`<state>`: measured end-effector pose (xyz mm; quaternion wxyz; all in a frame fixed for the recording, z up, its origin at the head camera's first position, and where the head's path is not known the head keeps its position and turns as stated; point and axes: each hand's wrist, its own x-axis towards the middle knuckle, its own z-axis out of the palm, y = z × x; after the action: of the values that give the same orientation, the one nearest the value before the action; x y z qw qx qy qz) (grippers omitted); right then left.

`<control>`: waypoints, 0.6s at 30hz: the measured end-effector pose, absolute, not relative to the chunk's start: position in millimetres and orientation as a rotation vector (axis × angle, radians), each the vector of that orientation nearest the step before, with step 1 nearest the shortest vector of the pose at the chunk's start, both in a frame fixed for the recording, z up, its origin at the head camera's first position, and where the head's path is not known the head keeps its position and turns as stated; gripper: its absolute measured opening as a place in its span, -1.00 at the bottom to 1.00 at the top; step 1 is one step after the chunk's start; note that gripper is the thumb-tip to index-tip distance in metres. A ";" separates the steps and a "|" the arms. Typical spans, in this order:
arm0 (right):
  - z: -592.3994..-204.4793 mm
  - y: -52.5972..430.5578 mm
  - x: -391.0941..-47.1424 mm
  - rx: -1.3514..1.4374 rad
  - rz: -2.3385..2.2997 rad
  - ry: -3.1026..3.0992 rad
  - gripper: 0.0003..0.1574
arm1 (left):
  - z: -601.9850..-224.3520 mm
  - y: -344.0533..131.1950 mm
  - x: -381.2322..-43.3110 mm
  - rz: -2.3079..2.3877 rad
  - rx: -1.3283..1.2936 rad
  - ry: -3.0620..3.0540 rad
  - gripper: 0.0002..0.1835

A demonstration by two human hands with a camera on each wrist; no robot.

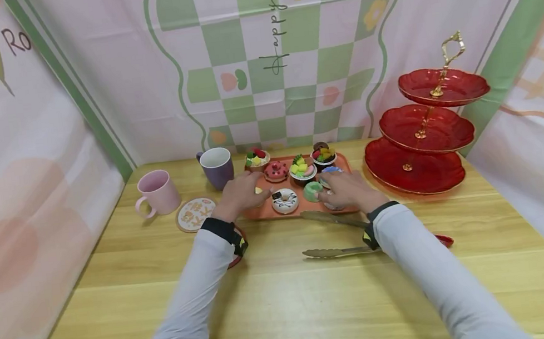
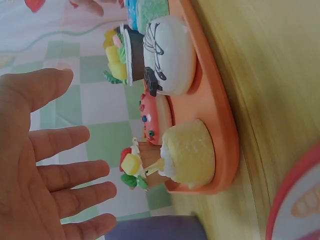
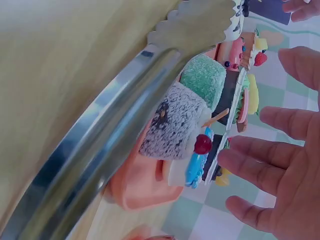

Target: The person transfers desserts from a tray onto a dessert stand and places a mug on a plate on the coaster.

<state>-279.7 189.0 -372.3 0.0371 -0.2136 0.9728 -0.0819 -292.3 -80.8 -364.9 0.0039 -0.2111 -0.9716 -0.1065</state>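
And there, nearest on the wood-grained counter (image 1: 277, 303), lay the metal tongs (image 1: 328, 252), scalloped at the tips, arms splayed! Just beyond, the left hand (image 1: 240, 194) hovered at one end of the orange tray (image 2: 220, 120), its grip spread wide with nothing in it; the right hand (image 1: 349, 186) hovered at the other, its grip loose and just as bare. Doing this well, I reckoned, meant lowering both evenly, wrists clear of those tongs, fingertips light so no topping got knocked. The tray sat flat, smooth, round-cornered, loaded! Front row: a cream-yellow roll (image 2: 190, 152), a glossy white doughnut (image 1: 284, 201) streaked dark, a green cake (image 1: 312, 191) with a sugary, frosted skin, and a speckled block (image 3: 172, 122), rough as coconut. Behind them, a shiny pink doughnut (image 1: 276, 172) and a fruit-topped cupcake (image 1: 303, 171) in a dark case! Out left stood a pink mug (image 1: 163, 193) and a purple mug (image 1: 219, 170); off right rose the glossy red tiered stand (image 1: 431, 174), wavy-edged; and last, the checked curtain (image 1: 269, 102).
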 end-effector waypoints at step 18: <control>-373.5 209.5 -245.2 -0.778 -0.193 2.919 -0.28 | -370.3 -104.5 -257.2 -0.336 -0.913 -2.895 -0.47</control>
<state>-245.2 209.5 -373.5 0.0570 -0.2565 0.9628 -0.0636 -257.2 -104.5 -370.3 0.0438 -0.2988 -0.9469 -0.1099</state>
